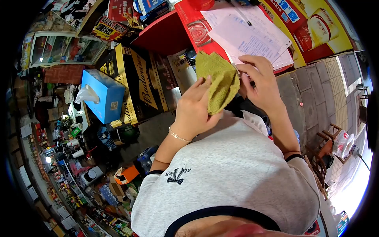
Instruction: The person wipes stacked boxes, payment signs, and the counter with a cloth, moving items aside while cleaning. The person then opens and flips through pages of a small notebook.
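Note:
A crumpled olive-green cloth [223, 87] is gripped by my left hand [195, 104], which wears a thin bracelet. My fingers are partly hidden behind its folds. My right hand [258, 81] is beside the cloth's right edge, its fingers curled around something small and mostly hidden that I cannot make out. Both hands are in front of my chest, near the edge of a red table [193, 29]. Printed papers [252, 41] lie on the table just beyond my right hand, with a pen [241, 15] on top.
To the left, a blue tissue box [103, 96] sits by black and gold beer cartons [144, 81]. An open drawer or box [181, 73] is beyond my left hand. Shelves of goods [65, 166] line the far left. Wooden chairs [325, 148] stand on the paving at right.

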`<state>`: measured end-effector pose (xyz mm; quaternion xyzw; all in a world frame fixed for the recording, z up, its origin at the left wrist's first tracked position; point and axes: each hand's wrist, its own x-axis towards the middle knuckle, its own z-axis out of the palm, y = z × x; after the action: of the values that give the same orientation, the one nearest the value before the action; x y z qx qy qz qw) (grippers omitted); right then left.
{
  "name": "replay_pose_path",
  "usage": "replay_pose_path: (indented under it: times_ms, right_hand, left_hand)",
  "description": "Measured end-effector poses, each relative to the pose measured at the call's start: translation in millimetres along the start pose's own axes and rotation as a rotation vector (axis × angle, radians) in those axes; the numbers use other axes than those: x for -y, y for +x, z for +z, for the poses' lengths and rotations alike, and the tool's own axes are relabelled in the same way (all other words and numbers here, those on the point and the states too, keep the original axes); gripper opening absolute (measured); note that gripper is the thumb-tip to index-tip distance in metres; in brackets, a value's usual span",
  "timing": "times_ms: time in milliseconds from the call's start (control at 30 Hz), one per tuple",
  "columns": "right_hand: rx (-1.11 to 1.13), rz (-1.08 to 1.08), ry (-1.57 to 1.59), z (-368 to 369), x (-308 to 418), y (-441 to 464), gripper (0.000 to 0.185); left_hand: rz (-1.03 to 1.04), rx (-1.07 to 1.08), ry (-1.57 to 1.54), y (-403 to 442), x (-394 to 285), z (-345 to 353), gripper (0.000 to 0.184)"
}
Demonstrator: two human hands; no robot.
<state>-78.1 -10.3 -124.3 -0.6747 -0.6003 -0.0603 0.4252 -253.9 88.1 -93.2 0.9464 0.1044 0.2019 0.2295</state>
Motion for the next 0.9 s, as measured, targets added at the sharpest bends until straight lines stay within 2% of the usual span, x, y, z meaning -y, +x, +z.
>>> replay_pose_path:
  times_ms: [33,200,267,300,333,367,400,433,500,533,567,633,700,733,800,833,900]
  right_hand:
    - [0.003,-0.001,0.0,-0.3,0.7,0.3,0.02]
    - [-0.017,0.03,0.015,-0.3,1.4,-0.4,0.023]
    - [-0.019,0.039,0.024,-0.3,3.4,-0.1,0.023]
    - [-0.022,0.048,0.032,-0.1,4.1,0.3,0.024]
    - [-0.028,0.05,0.033,-0.2,4.1,0.4,0.024]
    - [-0.029,0.051,0.037,-0.4,4.0,0.3,0.024]
    - [-0.028,0.052,0.041,-0.4,3.9,-0.3,0.025]
    - [-0.03,0.055,0.043,0.1,3.6,-1.0,0.025]
    - [-0.042,0.036,0.044,1.8,2.2,-0.5,0.024]
    - [-0.038,0.03,0.047,2.0,2.7,0.1,0.024]
    - [-0.035,0.04,0.04,1.6,3.8,0.6,0.024]
    - [-0.026,0.043,0.032,0.6,4.6,1.0,0.024]
    - [-0.013,0.047,0.036,0.5,3.9,0.7,0.024]
    - [-0.01,0.04,0.035,0.2,3.6,0.8,0.024]
    - [0.0,0.031,0.026,-0.9,3.2,0.8,0.024]
    - [0.001,0.026,0.023,-1.0,3.0,0.4,0.024]
    - [0.005,0.024,0.043,-0.5,2.1,0.5,0.025]
  left_hand:
    - [-0.01,0.036,0.013,-2.0,-2.7,0.0,0.048]
    - [0.008,0.037,0.027,-4.0,-2.9,-3.3,0.047]
    - [-0.014,0.085,-0.176,-3.5,0.2,-16.0,0.041]
    - [-0.2,0.149,-0.464,-9.1,7.4,-22.4,0.035]
    - [-0.255,0.096,-0.664,-23.1,19.9,-26.8,0.03]
    - [-0.23,-0.188,-0.836,-30.5,22.0,-22.5,0.026]
    - [-0.389,-0.294,-0.86,-34.8,26.7,-29.8,0.02]
    - [-0.578,-0.559,-0.829,-39.8,29.1,-29.0,0.021]
    - [-0.59,-0.763,-0.668,-27.5,52.2,-35.0,0.029]
    - [-0.687,-0.978,-0.687,-7.9,45.3,-34.5,0.027]
    - [-0.582,-1.01,-0.708,2.3,55.8,-33.8,0.024]
    - [-0.379,-0.833,-0.411,24.9,74.1,-38.2,0.023]
    - [-0.232,-0.745,-0.034,52.3,97.7,-36.3,0.023]
    - [-0.288,-0.713,0.005,66.3,107.0,-32.6,0.022]
    - [-0.252,-0.667,0.087,94.2,120.7,-24.4,0.023]
    - [-0.344,-0.601,0.041,103.4,136.3,-18.8,0.027]
    - [-0.323,-0.544,-0.029,124.3,167.6,-7.1,0.026]
